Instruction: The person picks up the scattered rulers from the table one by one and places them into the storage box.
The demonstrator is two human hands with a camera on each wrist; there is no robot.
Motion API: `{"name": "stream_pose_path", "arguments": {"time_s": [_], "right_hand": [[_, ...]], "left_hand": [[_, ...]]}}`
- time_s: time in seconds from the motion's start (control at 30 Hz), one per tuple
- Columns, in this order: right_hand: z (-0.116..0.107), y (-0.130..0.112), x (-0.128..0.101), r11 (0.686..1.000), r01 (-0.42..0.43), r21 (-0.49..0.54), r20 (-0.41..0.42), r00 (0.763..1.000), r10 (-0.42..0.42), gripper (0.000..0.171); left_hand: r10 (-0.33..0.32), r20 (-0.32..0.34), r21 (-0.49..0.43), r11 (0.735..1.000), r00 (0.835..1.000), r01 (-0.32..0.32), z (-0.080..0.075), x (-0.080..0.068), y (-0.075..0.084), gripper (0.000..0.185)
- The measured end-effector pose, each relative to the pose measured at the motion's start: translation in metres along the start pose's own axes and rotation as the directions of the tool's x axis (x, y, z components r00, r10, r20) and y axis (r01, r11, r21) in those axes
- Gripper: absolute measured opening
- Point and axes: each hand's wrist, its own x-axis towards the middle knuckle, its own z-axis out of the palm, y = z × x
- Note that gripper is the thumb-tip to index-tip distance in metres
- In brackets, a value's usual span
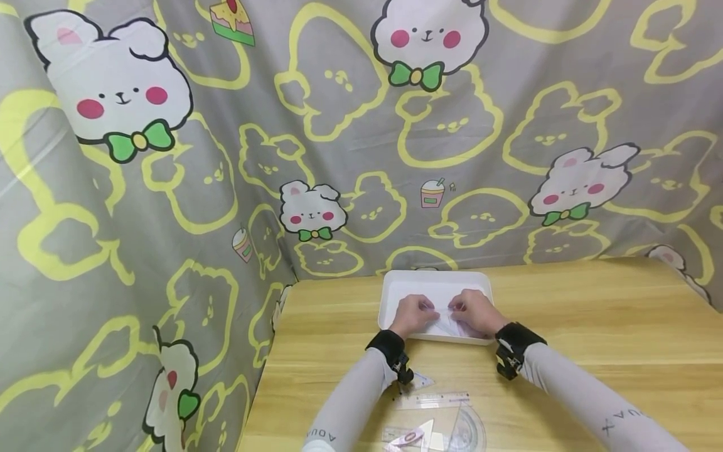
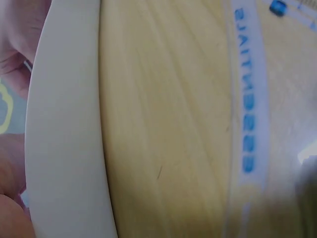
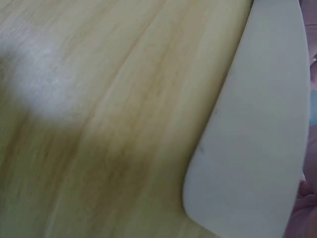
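Observation:
Over the white tray (image 1: 386,307), both hands work close together on a clear, thin plastic piece (image 1: 446,321). My left hand (image 1: 414,314) pinches its left side between thumb and fingers. On the other side my right hand (image 1: 477,311) pinches it in the same manner. Whether the plastic piece is a bag or a sheet I cannot tell. In both wrist views the tray's outer wall (image 2: 64,124) (image 3: 247,134) hides most of the fingers.
Nearer the body on the wooden table (image 1: 593,326) lie a clear ruler (image 1: 435,400), a protractor (image 1: 467,430), a small set square (image 1: 422,380) and a white triangular piece with a red oval mark (image 1: 411,437). A patterned curtain (image 1: 350,157) hangs behind and at left.

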Motion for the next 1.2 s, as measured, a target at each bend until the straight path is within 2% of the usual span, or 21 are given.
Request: {"name": "stream_pose_path", "arguments": {"time_s": [0.2, 0.37, 0.57, 0.77, 0.87, 1.2], "right_hand": [[0.000, 0.006, -0.003, 0.999, 0.035, -0.041, -0.033, 0.999, -0.036, 0.014], [0.000, 0.010, -0.004, 0.999, 0.049, -0.024, -0.044, 0.998, -0.050, 0.014], [-0.001, 0.012, -0.005, 1.000, 0.028, -0.010, -0.019, 0.999, -0.028, 0.019], [0.001, 0.015, -0.005, 1.000, 0.023, 0.002, -0.006, 1.000, -0.023, 0.026], [0.004, 0.018, -0.004, 0.999, 0.032, -0.008, -0.013, 0.999, -0.032, 0.028], [0.003, 0.018, -0.002, 1.000, -0.003, 0.011, 0.006, 1.000, 0.003, 0.029]], "left_hand": [[0.021, -0.071, 0.093, 0.996, 0.997, -0.014, 0.005, -0.006, 0.006, 0.014], [-0.019, -0.117, 0.206, 0.978, 0.993, 0.043, 0.011, -0.010, 0.011, 0.018], [-0.114, -0.093, 0.248, 0.959, 0.989, 0.134, 0.013, -0.009, 0.016, 0.034], [-0.178, -0.075, 0.300, 0.934, 0.981, 0.192, 0.010, -0.004, 0.018, 0.043], [-0.192, -0.069, 0.304, 0.930, 0.979, 0.204, 0.007, -0.003, 0.020, 0.043], [-0.163, -0.053, 0.266, 0.949, 0.985, 0.172, 0.005, 0.004, 0.016, 0.043]]}}
